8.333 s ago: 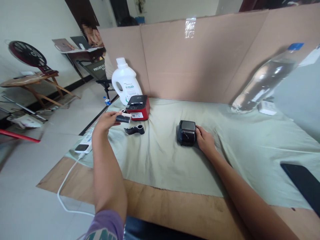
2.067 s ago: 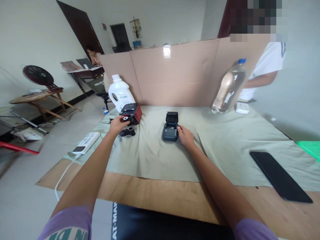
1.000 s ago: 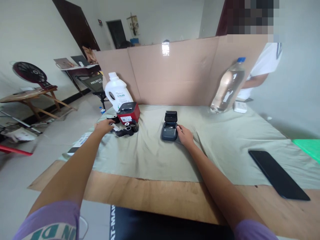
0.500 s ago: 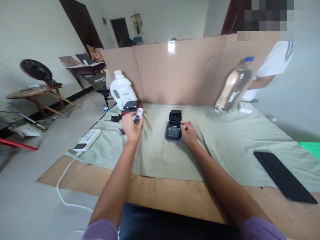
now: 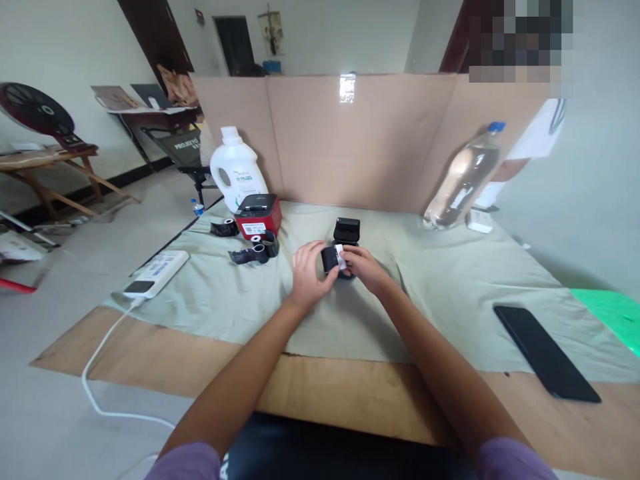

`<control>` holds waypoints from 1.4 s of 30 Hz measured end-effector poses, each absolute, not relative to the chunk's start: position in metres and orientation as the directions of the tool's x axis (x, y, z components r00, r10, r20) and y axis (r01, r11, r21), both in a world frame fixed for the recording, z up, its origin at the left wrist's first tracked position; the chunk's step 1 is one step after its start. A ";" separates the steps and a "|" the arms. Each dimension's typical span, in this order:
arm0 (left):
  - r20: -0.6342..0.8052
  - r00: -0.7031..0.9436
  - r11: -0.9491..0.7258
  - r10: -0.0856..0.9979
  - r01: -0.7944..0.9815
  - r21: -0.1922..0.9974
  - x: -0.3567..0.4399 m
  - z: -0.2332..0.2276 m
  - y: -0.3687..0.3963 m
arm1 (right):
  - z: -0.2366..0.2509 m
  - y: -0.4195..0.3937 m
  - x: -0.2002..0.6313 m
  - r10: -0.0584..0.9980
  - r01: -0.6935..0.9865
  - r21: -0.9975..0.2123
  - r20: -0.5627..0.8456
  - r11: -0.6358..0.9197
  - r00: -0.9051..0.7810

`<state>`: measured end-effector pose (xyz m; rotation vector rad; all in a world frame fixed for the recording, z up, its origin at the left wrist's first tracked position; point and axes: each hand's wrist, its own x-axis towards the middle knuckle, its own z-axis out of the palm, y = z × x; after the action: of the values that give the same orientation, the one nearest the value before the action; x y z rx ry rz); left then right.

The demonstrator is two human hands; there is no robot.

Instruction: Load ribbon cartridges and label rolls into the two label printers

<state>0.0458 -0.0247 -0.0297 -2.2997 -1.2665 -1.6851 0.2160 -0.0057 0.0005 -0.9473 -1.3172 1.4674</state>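
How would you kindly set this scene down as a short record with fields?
Left hand: curved around a black-and-white roll
Right hand: at the roll's white end
Dark box: lid raised, lower part mostly hidden by roll and hands
Red box: left of the dark box, in front of a white jug
Black phone: near the table edge, far right
Clear bottle: blue-capped, in front of the cardboard panel

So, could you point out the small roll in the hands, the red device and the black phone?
Small roll (image 5: 331, 259): head view, its black side.
Red device (image 5: 265, 221): head view, its red body.
Black phone (image 5: 546, 353): head view, middle of its upper face.
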 end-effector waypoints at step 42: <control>-0.009 0.100 0.019 0.995 -0.100 0.995 0.074 -0.008 0.033 | 0.019 0.076 0.283 0.962 0.725 -0.675 -0.083 0.139 -0.261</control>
<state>0.0741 0.0332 -0.0082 -2.5587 -2.3392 -2.5639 0.2827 0.0757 0.0189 -1.6229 -2.0528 0.8768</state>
